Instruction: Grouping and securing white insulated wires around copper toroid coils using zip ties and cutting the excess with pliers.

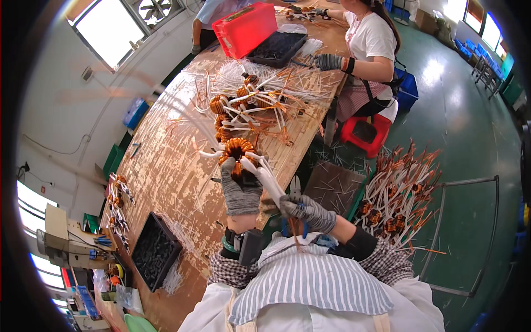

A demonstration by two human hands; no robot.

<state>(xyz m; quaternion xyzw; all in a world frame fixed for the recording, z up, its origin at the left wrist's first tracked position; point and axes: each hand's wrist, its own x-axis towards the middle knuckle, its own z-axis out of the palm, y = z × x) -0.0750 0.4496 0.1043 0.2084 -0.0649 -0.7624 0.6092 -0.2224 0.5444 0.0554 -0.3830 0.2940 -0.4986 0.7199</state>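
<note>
Left hand (240, 188), in a grey knit glove, wrapped around a copper-wound ring coil (238, 150), holding it up above the near edge of the worn wooden table (166, 166). White sleeved leads (266, 180) trailing from the coil down and to the right. Right hand (306, 211), also gloved in grey, closed on blue-handled cutters (292, 222), just beside the ends of those leads, below and right of the coil. Cannot tell whether the blades touch a lead.

Further back on the table, a heap of similar coils (243, 105) with tangled white and copper leads. Beyond that, a black tray (276, 48) and a red bin (244, 29). At the far right of the table, a seated person's gloved hand (327, 61) resting near the heap. On the left edge, a black tray of small parts (155, 252) and a row of small coils (117, 202). To the right of the person, off the table, a second mass of coils with long leads (395, 193). Red stool (365, 134) on the green floor (464, 122).
</note>
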